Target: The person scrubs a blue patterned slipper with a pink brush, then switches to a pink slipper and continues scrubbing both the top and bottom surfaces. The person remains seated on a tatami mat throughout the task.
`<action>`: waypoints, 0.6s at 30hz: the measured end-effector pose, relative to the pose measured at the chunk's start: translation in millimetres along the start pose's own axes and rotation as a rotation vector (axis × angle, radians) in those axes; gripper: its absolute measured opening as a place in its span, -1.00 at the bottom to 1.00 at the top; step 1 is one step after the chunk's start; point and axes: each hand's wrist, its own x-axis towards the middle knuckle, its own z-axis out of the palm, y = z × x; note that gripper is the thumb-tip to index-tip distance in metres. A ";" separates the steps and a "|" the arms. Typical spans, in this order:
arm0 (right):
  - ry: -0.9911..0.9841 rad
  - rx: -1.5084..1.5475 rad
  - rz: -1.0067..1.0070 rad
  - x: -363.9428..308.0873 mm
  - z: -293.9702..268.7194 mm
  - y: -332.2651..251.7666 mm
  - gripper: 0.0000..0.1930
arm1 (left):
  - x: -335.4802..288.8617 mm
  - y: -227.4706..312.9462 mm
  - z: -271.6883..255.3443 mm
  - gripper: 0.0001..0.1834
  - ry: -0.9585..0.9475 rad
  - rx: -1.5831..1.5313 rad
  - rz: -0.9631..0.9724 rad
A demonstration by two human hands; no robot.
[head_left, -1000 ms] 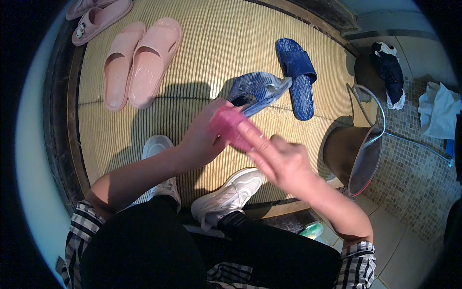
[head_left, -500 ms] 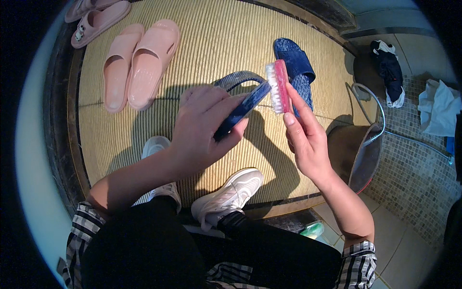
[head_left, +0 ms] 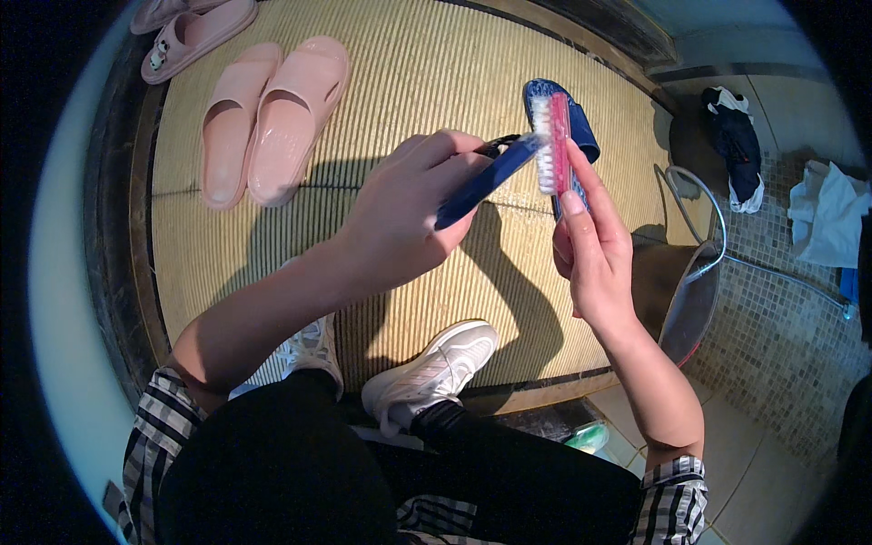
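Note:
My left hand [head_left: 413, 213] is closed round a dark blue slipper [head_left: 486, 186], tilted edge-on so that mostly its narrow side shows. In my right hand [head_left: 590, 245] is a scrub brush with a pink back [head_left: 560, 136] and white bristles [head_left: 543, 150], held upright between thumb and fingers. The bristles face left and meet the slipper's upper end. Behind the brush, a second blue slipper [head_left: 581, 127] lies on the ribbed mat, partly covered by the brush and my right hand.
Pink slippers [head_left: 295, 127] stand at the left on the ribbed mat [head_left: 436, 82], with another pink pair at its far left corner. A brown bucket [head_left: 668, 286] with a hose [head_left: 722, 213] stands right. Dark cloth [head_left: 734, 150] and white cloth [head_left: 828, 204] lie beyond. My sneakers [head_left: 436, 368] are below.
Both hands have shifted a little to the right with the slipper and brush. The held slipper has turned, hiding most of its strap, and its end now touches the bristles higher up.

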 end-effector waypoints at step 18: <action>-0.106 -0.354 -0.470 -23.8 9.0 -7.8 -0.41 | 9.8 -3.9 -3.9 -0.69 -0.191 0.209 0.045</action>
